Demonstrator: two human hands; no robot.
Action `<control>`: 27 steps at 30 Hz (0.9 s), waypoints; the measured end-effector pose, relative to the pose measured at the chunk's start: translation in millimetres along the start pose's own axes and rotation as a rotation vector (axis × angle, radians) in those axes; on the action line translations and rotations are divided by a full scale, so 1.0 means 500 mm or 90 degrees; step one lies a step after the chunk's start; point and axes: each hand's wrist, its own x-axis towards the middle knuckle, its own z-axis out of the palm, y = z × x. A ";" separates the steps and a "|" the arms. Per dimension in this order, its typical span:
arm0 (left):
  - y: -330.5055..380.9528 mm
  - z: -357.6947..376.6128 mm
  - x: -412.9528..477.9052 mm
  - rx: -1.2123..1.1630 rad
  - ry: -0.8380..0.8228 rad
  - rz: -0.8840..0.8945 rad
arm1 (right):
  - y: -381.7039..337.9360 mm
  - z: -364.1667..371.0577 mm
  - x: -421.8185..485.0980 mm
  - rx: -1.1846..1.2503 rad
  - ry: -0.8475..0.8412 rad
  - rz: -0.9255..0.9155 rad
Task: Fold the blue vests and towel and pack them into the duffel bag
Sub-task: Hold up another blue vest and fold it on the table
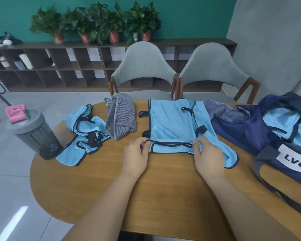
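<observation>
A light blue vest (172, 124) with dark trim lies spread flat in the middle of the round wooden table (163, 188). My left hand (135, 155) pinches its near left edge, and my right hand (207, 159) pinches its near right edge. A second blue vest (82, 134) lies crumpled at the left. Between the two vests sits a grey striped towel (121, 117), loosely bundled. The navy duffel bag (261, 134) stands open at the right, with blue fabric (285, 126) showing inside it.
A grey shaker bottle (36, 134) with a pink item (16, 112) on its lid stands at the table's left edge. Two grey chairs (144, 70) are pushed in at the far side. A low shelf (50, 66) with potted plants lines the back wall.
</observation>
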 end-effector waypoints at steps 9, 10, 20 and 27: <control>0.029 -0.009 -0.010 -0.006 -0.056 -0.015 | 0.005 0.008 0.004 -0.025 -0.028 -0.007; 0.032 -0.009 -0.011 0.014 -0.069 -0.005 | 0.005 0.008 0.004 -0.024 -0.032 -0.007; 0.018 -0.002 -0.004 -0.001 -0.062 -0.004 | 0.004 0.023 -0.006 -0.153 0.067 -0.129; 0.000 0.002 -0.007 0.019 -0.073 0.010 | 0.000 0.035 -0.014 -0.193 0.034 -0.304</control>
